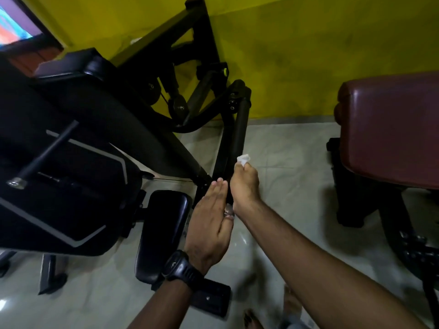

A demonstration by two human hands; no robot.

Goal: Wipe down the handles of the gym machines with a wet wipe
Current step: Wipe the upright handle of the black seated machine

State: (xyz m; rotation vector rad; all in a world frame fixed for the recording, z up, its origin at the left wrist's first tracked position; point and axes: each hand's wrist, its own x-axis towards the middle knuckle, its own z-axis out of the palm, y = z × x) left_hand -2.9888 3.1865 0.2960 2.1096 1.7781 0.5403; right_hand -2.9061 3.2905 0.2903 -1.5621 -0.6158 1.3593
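A long black padded handle (240,131) of a gym machine slants down the middle of the view. My right hand (244,184) is wrapped around its lower part with a white wet wipe (243,159) bunched under the fingers. Beside it, my left hand (211,224), with a black watch on the wrist, lies flat with straight fingers against the handle's lower end; the thumb is on the other side.
The black machine frame (190,74) stands against a yellow wall. A black seat back (71,150) and a small black pad (164,231) fill the left. A maroon padded bench (392,129) stands at the right. Pale floor tiles (285,186) lie between them.
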